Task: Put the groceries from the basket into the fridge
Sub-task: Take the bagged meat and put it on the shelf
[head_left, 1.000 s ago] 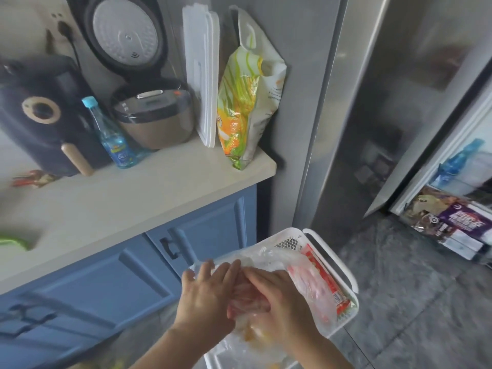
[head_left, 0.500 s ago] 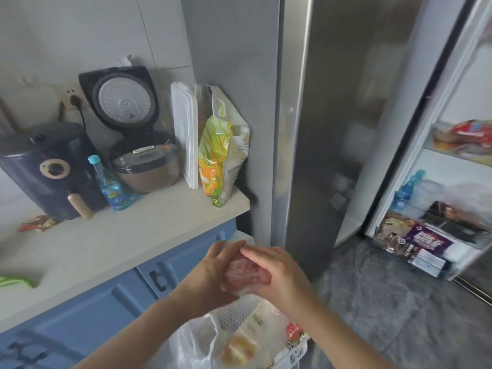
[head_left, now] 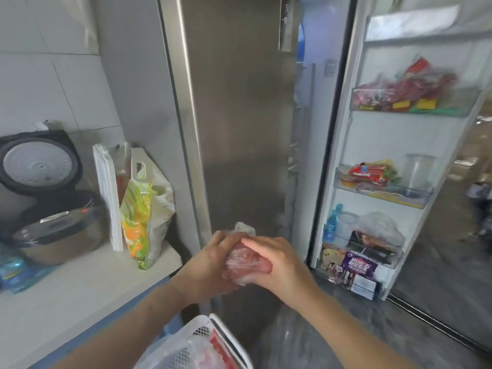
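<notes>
Both my hands hold a pink piece of meat in a clear plastic bag [head_left: 245, 265] in front of the steel fridge [head_left: 239, 129]. My left hand [head_left: 210, 265] cups it from the left and below, my right hand [head_left: 279, 265] wraps it from the right. The white mesh basket [head_left: 226, 331] sits at the bottom edge, below my arms, with a plastic bag and a red packet inside. To the right the fridge door [head_left: 394, 166] stands open, its shelves filled with packets and a bottle.
A pale counter [head_left: 80, 286] lies at the left with a rice cooker [head_left: 50, 198], a white board [head_left: 107, 198], a green-orange bag [head_left: 143, 214] and a blue bottle [head_left: 12, 265]. Grey stone floor [head_left: 346, 328] spreads at the lower right.
My hands lifted the bagged meat up out of the basket and toward the fridge. The view rose, so the basket dropped to the bottom edge and the open door's shelves came into sight.
</notes>
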A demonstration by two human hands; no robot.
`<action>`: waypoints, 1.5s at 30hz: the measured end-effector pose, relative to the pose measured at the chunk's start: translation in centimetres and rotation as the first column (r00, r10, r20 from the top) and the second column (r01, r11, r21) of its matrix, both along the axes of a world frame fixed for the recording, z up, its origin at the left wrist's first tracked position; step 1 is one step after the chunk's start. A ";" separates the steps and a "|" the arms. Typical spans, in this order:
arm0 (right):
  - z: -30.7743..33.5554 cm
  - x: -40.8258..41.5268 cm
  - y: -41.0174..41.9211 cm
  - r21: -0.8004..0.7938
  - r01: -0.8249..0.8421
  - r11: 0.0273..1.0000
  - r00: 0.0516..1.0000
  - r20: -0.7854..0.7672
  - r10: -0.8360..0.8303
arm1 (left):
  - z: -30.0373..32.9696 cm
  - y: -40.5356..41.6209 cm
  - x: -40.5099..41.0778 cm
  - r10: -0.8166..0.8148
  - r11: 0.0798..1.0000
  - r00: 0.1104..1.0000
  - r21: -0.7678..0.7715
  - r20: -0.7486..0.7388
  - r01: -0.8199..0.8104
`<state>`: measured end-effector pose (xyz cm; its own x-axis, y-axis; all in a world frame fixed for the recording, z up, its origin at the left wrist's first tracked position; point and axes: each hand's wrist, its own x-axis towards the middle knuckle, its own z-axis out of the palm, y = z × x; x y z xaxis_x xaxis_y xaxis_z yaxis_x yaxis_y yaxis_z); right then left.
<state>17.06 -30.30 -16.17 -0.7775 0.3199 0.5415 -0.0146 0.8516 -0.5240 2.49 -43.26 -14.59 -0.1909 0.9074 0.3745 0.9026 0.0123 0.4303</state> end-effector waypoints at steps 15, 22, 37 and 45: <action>5.3 -0.2 25.9 0.046 0.113 0.993 0.971 0.208 -0.120 | 5.3 27.2 -4.1 -0.214 0.977 0.976 0.027 0.039 0.213; 5.5 -0.6 35.7 -0.071 0.197 0.978 0.978 0.088 -0.191 | 5.0 38.5 -5.2 -0.196 0.979 0.979 0.068 0.053 0.193; 7.1 -10.6 62.4 0.010 -0.024 1.000 0.998 0.054 0.023 | 6.9 60.2 -10.7 0.132 0.979 0.990 0.163 -0.042 -0.123; 6.3 -18.6 68.9 -0.004 -0.186 0.983 0.983 0.005 0.186 | 5.8 64.8 -13.8 0.427 0.894 0.904 0.134 0.032 -0.427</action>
<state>-1.50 38.62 -9.87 -0.8264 0.1714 0.5364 -0.1696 0.8326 -0.5273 -11.36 21.50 -8.80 -0.5491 0.6799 0.4860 0.8229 0.3382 0.4565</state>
